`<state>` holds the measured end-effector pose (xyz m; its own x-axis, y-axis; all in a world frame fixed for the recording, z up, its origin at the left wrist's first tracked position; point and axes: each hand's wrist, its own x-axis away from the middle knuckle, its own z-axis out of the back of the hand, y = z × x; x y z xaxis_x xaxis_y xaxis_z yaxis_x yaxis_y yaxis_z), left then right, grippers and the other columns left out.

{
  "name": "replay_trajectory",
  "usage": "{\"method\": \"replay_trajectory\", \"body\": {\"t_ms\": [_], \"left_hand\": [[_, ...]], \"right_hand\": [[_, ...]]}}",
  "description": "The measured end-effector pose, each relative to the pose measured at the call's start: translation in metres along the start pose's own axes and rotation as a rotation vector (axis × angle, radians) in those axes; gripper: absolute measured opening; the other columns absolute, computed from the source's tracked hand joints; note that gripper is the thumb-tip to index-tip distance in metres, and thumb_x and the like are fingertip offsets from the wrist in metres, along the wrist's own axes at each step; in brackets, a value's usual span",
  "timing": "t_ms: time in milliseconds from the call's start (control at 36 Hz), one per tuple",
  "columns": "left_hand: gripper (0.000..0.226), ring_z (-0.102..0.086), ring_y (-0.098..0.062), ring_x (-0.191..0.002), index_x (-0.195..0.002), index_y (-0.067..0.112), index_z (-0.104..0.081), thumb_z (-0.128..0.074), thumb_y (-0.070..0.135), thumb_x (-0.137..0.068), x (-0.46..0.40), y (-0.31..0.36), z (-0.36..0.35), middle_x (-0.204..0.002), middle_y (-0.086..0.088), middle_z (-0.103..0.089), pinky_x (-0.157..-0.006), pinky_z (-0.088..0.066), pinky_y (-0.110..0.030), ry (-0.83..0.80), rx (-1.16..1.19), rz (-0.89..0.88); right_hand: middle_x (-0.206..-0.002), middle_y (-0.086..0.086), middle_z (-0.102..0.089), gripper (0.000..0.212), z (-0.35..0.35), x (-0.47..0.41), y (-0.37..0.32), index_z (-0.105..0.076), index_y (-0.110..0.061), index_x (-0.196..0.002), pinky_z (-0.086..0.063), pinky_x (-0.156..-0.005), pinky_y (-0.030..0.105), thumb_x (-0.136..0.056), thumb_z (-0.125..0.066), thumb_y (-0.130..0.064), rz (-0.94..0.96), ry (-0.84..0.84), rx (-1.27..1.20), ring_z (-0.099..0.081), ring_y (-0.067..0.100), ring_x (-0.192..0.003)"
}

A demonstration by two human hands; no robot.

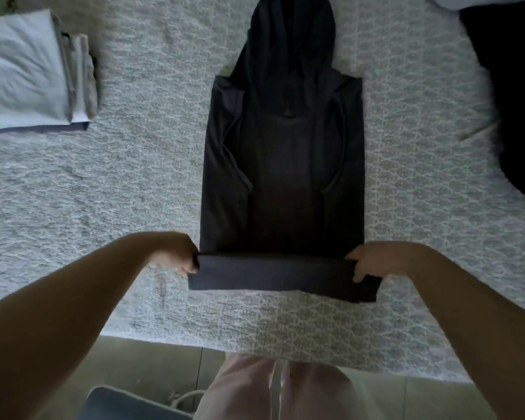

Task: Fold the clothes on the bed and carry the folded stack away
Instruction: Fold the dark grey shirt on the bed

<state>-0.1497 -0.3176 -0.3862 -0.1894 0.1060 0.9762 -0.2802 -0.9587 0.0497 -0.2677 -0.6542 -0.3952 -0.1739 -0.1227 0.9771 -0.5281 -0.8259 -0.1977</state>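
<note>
On the bed [103,183], both hands [176,256] [365,262] gripping dark hoodie [282,177] hem, folded.

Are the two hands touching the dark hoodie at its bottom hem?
Touching. In the head view, the left hand and right hand each grip one end of the dark hoodie, at its folded-up hem.

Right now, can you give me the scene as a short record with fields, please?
garment: dark hoodie, flat on the bed, sleeves folded in, hood pointing away
left hand: grips the hem's left corner
right hand: grips the hem's right corner
hem: turned up in a first fold
folded stack: far left on bed
other: dark clothes, far right
</note>
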Motion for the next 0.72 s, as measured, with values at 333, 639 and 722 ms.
{"method": "replay_trajectory", "body": {"t_ms": [333,639,722], "left_hand": [[0.052,-0.053,-0.03,-0.117,-0.131,0.012,-0.052,-0.061,0.041,-0.089,-0.048,0.019,-0.018,-0.128,-0.009,-0.059,-0.09,-0.039,-0.033,0.528,0.692,0.122],[0.038,-0.055,-0.032,-0.098,-0.128,0.011,-0.051,-0.053,0.026,-0.094,-0.066,0.025,-0.039,-0.117,-0.016,-0.061,-0.074,-0.037,-0.031,0.601,0.686,0.195],[0.021,-0.05,-0.03,-0.083,-0.111,0.007,-0.047,-0.048,0.022,-0.096,-0.063,0.029,-0.039,-0.098,-0.017,-0.058,-0.071,-0.038,-0.036,0.729,0.719,0.153]], "right_hand": [[-0.115,0.01,-0.066,0.042,-0.017,-0.038,0.019,-0.064,-0.012,-0.119,-0.048,-0.089,0.035,-0.086,-0.066,-0.037,0.032,0.582,-0.73,-0.061,0.027,-0.102],[-0.119,0.018,-0.059,0.039,-0.033,-0.054,0.021,-0.049,-0.012,-0.132,-0.044,-0.089,0.041,-0.1,-0.04,-0.033,-0.059,0.768,-0.368,-0.054,0.038,-0.108],[-0.101,0.02,-0.063,0.038,-0.035,-0.052,0.019,-0.054,-0.01,-0.124,-0.039,-0.07,0.034,-0.1,-0.038,-0.036,-0.09,0.949,-0.264,-0.058,0.037,-0.092]]}}
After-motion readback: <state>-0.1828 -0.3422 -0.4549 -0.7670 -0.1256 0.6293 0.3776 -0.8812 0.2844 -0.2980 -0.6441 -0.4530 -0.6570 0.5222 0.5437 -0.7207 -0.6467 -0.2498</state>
